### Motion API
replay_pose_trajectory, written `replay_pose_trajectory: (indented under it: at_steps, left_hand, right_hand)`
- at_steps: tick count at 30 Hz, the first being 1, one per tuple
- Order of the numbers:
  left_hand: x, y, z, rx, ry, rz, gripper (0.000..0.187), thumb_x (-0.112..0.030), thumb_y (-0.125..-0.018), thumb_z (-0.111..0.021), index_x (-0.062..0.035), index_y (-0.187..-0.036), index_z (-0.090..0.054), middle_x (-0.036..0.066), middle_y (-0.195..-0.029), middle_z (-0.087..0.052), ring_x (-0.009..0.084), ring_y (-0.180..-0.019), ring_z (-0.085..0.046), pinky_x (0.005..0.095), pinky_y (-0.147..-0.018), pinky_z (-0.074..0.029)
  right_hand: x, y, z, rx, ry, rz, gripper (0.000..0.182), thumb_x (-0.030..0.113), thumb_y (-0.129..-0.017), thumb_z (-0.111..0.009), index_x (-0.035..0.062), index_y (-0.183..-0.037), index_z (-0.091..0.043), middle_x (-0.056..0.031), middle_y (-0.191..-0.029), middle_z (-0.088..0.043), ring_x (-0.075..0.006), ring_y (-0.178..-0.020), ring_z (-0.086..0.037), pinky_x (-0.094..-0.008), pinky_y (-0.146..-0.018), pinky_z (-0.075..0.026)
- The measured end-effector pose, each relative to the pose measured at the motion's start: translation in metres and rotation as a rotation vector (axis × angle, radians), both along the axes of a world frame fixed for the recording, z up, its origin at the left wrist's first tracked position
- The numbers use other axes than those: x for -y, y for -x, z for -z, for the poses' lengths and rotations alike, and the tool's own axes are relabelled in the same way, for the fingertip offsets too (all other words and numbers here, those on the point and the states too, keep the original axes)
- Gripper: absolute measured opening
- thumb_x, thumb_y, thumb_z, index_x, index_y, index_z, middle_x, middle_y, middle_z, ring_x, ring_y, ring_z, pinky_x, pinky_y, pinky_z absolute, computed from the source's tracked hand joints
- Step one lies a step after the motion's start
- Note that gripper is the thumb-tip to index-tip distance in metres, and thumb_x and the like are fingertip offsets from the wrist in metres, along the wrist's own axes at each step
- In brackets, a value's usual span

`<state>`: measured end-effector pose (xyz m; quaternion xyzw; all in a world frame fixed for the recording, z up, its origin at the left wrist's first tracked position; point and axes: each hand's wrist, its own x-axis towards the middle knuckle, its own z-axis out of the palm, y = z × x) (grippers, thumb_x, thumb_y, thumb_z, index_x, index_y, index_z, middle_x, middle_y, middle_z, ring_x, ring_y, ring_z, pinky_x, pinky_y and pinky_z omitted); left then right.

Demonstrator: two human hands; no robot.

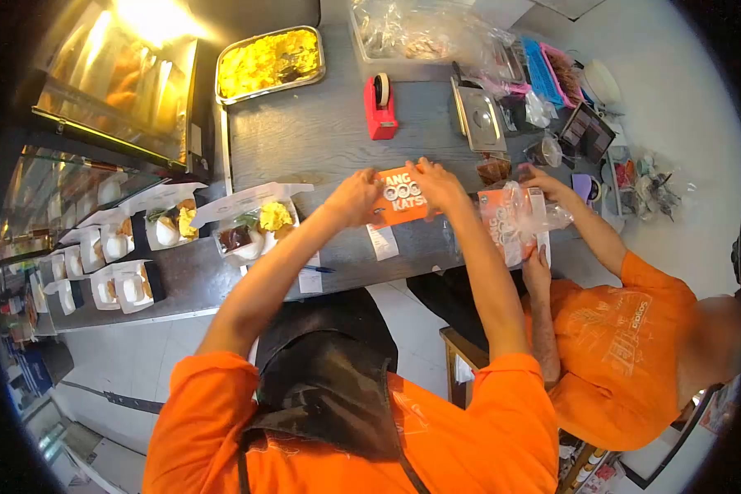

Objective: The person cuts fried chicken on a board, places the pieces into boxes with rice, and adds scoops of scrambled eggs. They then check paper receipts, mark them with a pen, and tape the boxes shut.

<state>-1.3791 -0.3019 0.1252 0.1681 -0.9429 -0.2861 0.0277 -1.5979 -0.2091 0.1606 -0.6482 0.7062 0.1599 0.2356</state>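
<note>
Between my two hands is a closed orange takeaway box (402, 212) with white lettering on its lid. My left hand (356, 198) grips its left end, and my right hand (436, 185) holds the right end with the fingers over the top edge. Just below the box lies a paper slip (383, 244) on the counter. To the left stands an open takeaway box (259, 200) with rice, yellow food and a small tub of dark sauce.
A co-worker (626, 346) at right handles a plastic bag (514, 214) around another orange box. Several open food boxes (117, 239) line the counter's left. Behind are a tray of yellow food (272, 58), a red tape dispenser (381, 122) and a lit display case (123, 90).
</note>
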Motion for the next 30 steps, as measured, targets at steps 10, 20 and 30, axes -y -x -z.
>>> replay_pose_trajectory:
  at_steps: [10,20,30]
  left_hand:
    - [0.006,-0.037,-0.019,0.388,0.207,0.193,0.112,-0.053,-0.053,-0.091,0.0112,-0.132,-0.045,0.039,-0.138,-0.045,0.0487,-0.125,-0.053,0.0464,-0.107,-0.046]
    - [0.010,-0.048,-0.017,0.449,0.427,0.389,0.091,-0.065,-0.090,-0.055,-0.0121,-0.158,-0.026,0.042,-0.155,-0.024,0.0542,-0.141,-0.035,0.0563,-0.119,-0.029]
    - [-0.015,-0.056,0.014,0.202,0.509,0.184,0.084,-0.070,-0.093,-0.045,-0.0206,-0.159,-0.030,0.035,-0.161,-0.016,0.0499,-0.150,-0.021,0.0644,-0.121,-0.010]
  right_hand:
    - [0.015,-0.060,-0.013,0.010,0.094,-0.493,0.129,0.029,-0.041,-0.099,-0.0095,-0.146,-0.035,-0.0195,-0.112,-0.063,-0.0342,-0.095,-0.068,-0.0373,-0.078,-0.059]
    - [-0.002,-0.028,-0.004,0.090,0.129,-0.631,0.115,0.041,-0.065,-0.088,0.0217,-0.160,-0.025,-0.0309,-0.131,-0.051,-0.0418,-0.110,-0.061,-0.0525,-0.093,-0.052]
    - [-0.063,-0.054,0.044,-0.090,0.533,-0.452,0.095,0.062,-0.088,-0.063,0.0045,-0.156,-0.030,-0.0314,-0.161,-0.018,-0.0464,-0.153,-0.011,-0.0786,-0.111,-0.014]
